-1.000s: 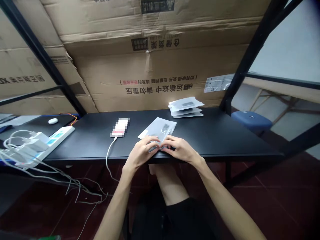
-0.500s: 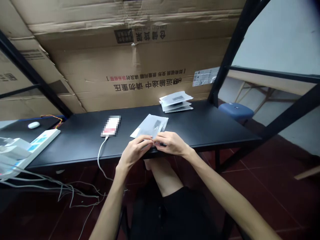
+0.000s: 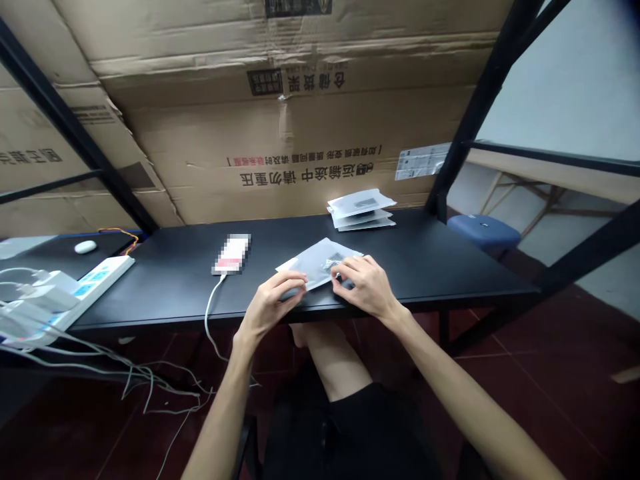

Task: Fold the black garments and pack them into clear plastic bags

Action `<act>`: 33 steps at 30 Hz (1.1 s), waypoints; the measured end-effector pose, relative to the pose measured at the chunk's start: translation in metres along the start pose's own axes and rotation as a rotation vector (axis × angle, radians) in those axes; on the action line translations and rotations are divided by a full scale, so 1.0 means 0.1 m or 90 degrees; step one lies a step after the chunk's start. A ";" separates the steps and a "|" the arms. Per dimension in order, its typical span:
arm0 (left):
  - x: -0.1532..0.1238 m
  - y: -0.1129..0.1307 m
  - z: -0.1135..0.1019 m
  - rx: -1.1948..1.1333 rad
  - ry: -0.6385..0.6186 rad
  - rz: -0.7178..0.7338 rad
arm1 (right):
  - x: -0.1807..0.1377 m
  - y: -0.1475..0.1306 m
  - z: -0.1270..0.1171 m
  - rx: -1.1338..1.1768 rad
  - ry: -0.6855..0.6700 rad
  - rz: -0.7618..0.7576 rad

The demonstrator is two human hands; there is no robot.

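Note:
A translucent white plastic bag point(image 3: 313, 261) lies on the black desk near its front edge, with something dark and a pale printed mark showing at its right part. My left hand point(image 3: 273, 300) is curled, thumb and fingertips closed at the bag's lower left edge. On the right side of the bag, my right hand point(image 3: 367, 287) has its thumb and fingers bent together on the bag by the dark part. Both hands rest by the desk's front edge, some way apart. What lies between the right fingertips is partly hidden.
A stack of similar bags point(image 3: 361, 208) sits at the back right of the desk point(image 3: 440, 263). To the left is a phone point(image 3: 233, 255) with a white charging cable point(image 3: 210, 313). A power strip point(image 3: 103, 283) with plugs stands at far left. Cardboard point(image 3: 300, 127) backs the desk.
My hands, close together before, are now apart, the right one having moved right. The bag has turned and shifted slightly right. The whole view has swung a little left.

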State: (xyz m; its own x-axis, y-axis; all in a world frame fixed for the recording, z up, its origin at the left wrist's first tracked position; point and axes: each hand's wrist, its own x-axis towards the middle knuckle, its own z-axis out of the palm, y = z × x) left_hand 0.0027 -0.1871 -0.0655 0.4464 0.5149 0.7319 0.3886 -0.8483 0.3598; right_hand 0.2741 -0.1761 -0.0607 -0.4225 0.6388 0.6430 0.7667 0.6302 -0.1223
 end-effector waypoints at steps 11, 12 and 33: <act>-0.03 -0.04 -0.02 -0.046 0.033 -0.022 | -0.30 0.18 -0.35 -0.138 0.074 0.056; -0.03 -0.04 -0.03 -0.050 0.039 -0.029 | -0.32 0.22 -0.38 -0.149 0.074 0.065; 0.06 0.05 -0.11 -0.185 0.019 -0.249 | 0.29 0.15 -0.04 -0.060 -0.170 -0.042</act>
State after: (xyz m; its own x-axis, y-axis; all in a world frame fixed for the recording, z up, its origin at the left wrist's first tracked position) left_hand -0.0015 -0.1895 -0.0535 0.2861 0.8022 0.5241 0.2801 -0.5931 0.7549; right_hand 0.2757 -0.1497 -0.0406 -0.5757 0.6991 0.4241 0.7697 0.6384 -0.0074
